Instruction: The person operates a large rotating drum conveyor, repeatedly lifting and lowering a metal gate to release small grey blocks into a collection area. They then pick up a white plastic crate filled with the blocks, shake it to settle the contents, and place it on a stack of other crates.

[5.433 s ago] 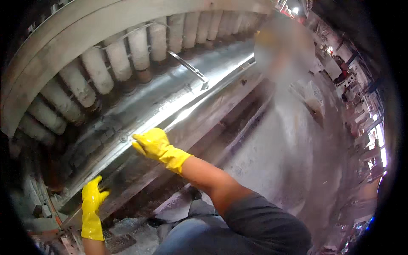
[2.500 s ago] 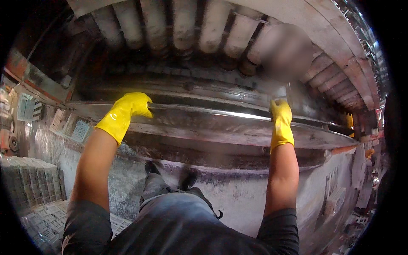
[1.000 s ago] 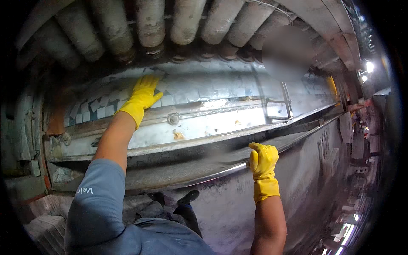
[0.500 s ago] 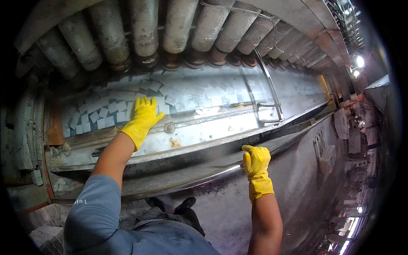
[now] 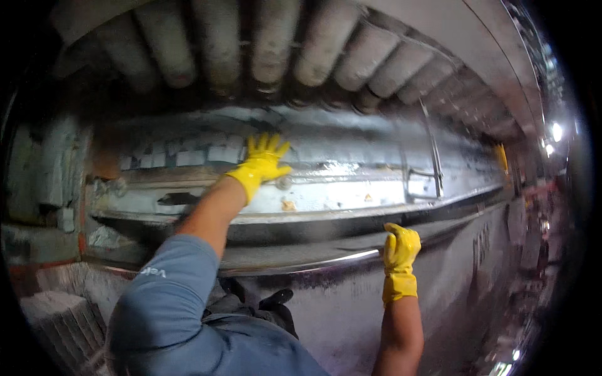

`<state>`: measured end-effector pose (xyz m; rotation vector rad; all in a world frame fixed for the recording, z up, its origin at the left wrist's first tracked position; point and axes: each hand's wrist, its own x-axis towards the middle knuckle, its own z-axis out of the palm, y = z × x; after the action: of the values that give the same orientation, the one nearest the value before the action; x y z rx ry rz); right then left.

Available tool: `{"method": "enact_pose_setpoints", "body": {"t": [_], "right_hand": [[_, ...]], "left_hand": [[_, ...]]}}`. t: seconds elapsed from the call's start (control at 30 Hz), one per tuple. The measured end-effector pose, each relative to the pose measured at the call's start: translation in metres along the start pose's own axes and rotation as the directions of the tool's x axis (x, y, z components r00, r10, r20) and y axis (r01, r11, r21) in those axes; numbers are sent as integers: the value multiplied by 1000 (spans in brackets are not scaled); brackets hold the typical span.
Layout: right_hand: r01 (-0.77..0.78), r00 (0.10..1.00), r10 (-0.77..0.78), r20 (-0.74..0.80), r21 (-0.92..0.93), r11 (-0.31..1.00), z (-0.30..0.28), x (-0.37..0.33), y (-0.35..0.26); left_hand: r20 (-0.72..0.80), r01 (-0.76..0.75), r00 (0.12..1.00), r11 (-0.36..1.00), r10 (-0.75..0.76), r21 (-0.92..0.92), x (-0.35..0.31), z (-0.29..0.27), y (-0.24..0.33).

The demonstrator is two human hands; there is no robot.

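In a yellow rubber glove, my left hand (image 5: 260, 164) lies over the wet surface with its fingers spread, holding nothing. Pale, square, tile-like pieces (image 5: 188, 158) sit in the shallow water beside it; blur hides their outlines. My right hand (image 5: 402, 254), gloved the same way, is closed with the thumb against the curled fingers. It is by the metal front rim (image 5: 338, 259) of the long trough. Whether it grips the rim or anything else, I cannot make out.
Thick grey cylinders (image 5: 269, 56) stand in a row along the far side. A metal bracket (image 5: 433, 150) rises across the bed on the right. A whitish ledge (image 5: 251, 208) runs along the near side. Stacked grey slabs (image 5: 56, 319) are at the lower left.
The view has shifted, so the scene sits differently in it. My left hand has moved right along the bed, and its fingers are spread wider. The right hand stays closed by the rim.
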<state>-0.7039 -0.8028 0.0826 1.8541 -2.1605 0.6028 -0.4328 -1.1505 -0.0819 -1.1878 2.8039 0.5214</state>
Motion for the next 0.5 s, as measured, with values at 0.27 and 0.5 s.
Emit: {"method": "enact_pose_setpoints", "body": {"t": [0.27,0.5], "right_hand": [[6,998,-8,-64,-25,1000,13,-4,3],[52,984,-66,-163,-92,994,17,-20,21]], "left_hand": [[236,-209,940,963,246,-171,-86,-89,-15],[186,73,983,937,-8,-343,-329,-210,-67]]}}
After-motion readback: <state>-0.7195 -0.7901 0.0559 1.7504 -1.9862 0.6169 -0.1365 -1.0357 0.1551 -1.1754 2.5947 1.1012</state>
